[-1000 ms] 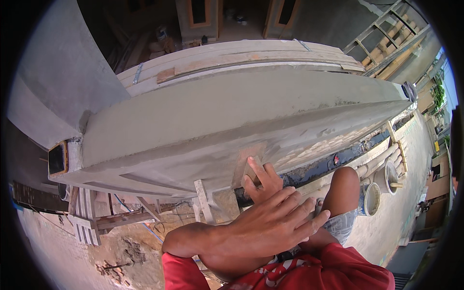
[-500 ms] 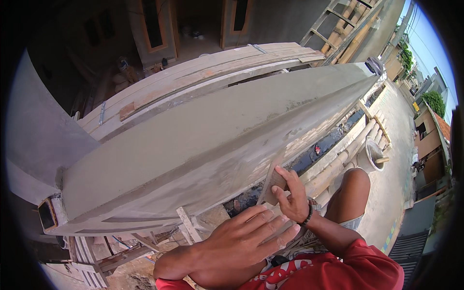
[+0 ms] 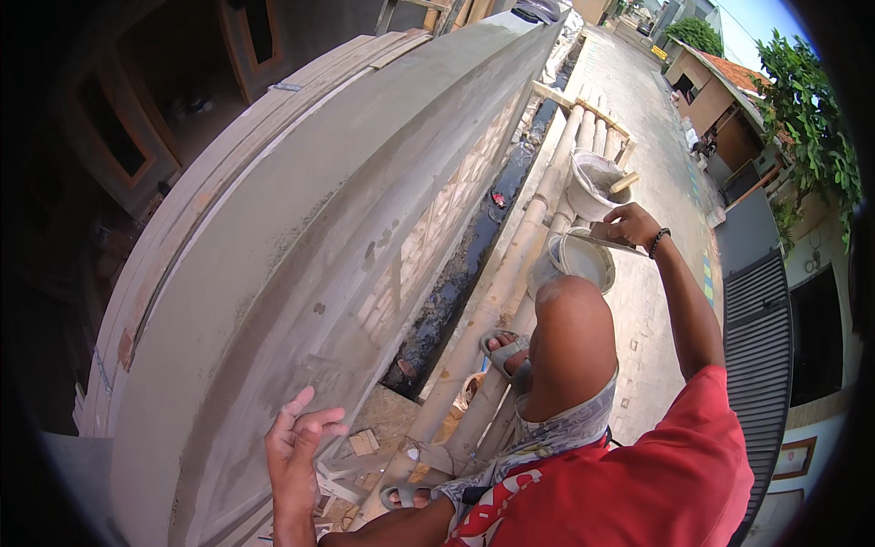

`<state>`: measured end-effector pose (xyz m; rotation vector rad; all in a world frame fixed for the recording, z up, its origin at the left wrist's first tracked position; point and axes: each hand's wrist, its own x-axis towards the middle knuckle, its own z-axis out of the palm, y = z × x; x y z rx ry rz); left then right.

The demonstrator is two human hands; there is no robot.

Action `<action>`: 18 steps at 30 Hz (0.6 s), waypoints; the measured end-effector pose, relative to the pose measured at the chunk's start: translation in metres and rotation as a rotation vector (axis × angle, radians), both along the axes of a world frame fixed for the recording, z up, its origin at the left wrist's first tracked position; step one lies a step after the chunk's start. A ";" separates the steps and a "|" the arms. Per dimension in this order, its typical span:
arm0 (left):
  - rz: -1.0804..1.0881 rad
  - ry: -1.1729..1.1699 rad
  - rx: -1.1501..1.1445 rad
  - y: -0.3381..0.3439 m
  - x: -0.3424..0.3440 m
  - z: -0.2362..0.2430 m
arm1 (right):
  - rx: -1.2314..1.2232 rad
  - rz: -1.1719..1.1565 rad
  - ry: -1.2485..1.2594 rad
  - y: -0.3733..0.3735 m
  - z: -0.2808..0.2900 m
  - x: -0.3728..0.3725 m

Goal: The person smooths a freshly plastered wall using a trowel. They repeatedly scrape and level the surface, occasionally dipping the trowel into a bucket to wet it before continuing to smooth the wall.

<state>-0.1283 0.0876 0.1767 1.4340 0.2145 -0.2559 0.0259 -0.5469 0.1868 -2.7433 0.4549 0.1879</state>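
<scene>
My right hand [image 3: 633, 226] grips a thin, flat plastering float [image 3: 609, 239], seen nearly edge-on over a bucket of cloudy grey liquid [image 3: 588, 260]. Just beyond stands a second bucket [image 3: 583, 196] with grey mortar and a tool with a pale wooden handle [image 3: 624, 182] in it. My left hand [image 3: 301, 447] is raised beside the lower face of a freshly plastered grey concrete ledge [image 3: 264, 219]. Its fingers are apart, pale residue shows on the tips, and it holds nothing. Darker wet patches and small dabs mark the ledge's side.
Bamboo poles [image 3: 538, 210] form a platform under my sandalled feet. Below the ledge runs a dark water channel [image 3: 447, 310]. Long wooden boards [image 3: 210, 182] line the ledge's far side. A paved lane [image 3: 638, 137] lies to the right, with a metal gate [image 3: 761, 356] along it.
My right hand has carried the float from the wall's side out right, over the bucket. My left hand has moved left, away from the right. The view has swung right.
</scene>
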 end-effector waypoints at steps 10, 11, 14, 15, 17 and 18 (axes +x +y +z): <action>0.248 0.273 -0.383 -0.005 0.016 -0.015 | -0.330 -0.123 0.262 -0.100 -0.190 0.009; 0.277 0.259 -0.408 -0.006 0.015 -0.016 | -0.291 -0.165 0.222 -0.096 -0.200 0.014; 0.292 0.204 -0.491 -0.011 0.018 -0.021 | -0.278 -0.119 0.217 -0.102 -0.200 -0.001; 0.321 0.179 -0.490 -0.009 0.015 -0.020 | -0.153 -0.119 0.203 -0.075 -0.185 0.005; 0.310 0.168 -0.501 -0.013 0.019 -0.022 | -0.039 -0.158 0.142 -0.053 -0.133 -0.012; 0.301 0.164 -0.519 -0.012 0.019 -0.025 | -0.036 -0.163 0.097 -0.060 -0.126 -0.026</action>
